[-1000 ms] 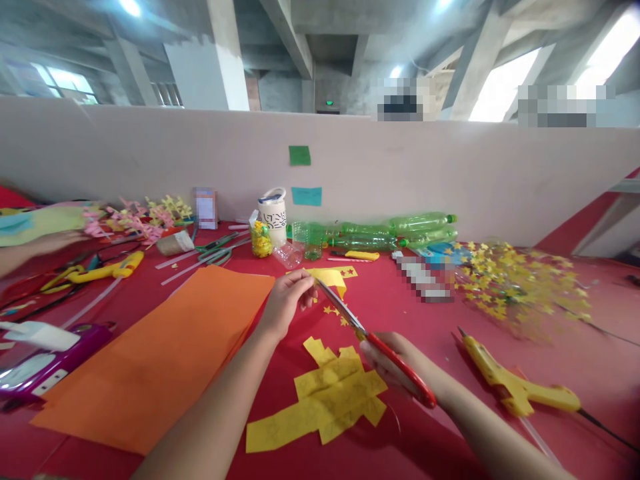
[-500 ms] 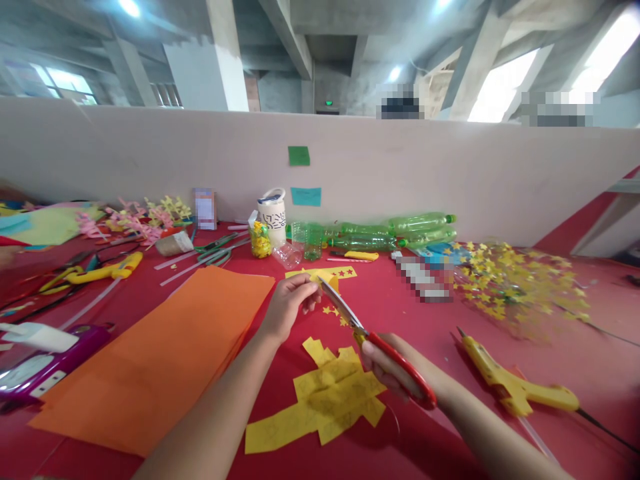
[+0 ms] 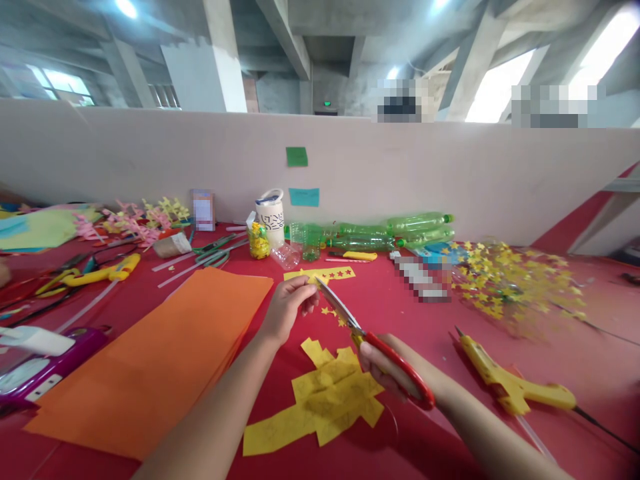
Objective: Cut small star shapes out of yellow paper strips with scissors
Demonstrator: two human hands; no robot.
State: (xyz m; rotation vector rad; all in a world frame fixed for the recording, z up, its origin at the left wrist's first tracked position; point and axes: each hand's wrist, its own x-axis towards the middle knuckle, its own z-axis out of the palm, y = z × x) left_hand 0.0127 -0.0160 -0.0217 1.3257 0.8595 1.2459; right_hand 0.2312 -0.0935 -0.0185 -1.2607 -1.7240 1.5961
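Over the red table, my left hand (image 3: 291, 303) pinches a small yellow paper piece (image 3: 313, 280) between thumb and fingers. My right hand (image 3: 387, 363) grips the red-handled scissors (image 3: 400, 365), whose blades point up and left to the paper at my left fingertips. Behind the hands lies a yellow strip with star-shaped holes (image 3: 343, 273). Small yellow cut stars (image 3: 327, 311) rest below the blades. Nearer to me is a heap of yellow paper strips (image 3: 325, 393).
Orange sheets (image 3: 165, 353) lie at left, beside a purple power strip (image 3: 55, 373). A yellow glue gun (image 3: 515, 380) and a yellow star bunch (image 3: 510, 280) are at right. Green bottles (image 3: 367, 237) and a white cup (image 3: 271, 220) stand or lie by the partition (image 3: 400, 167).
The larger yellow piece seen beside the blades at my left fingertips no longer shows there. Both hands keep nearly the same pose. The view has shifted slightly.
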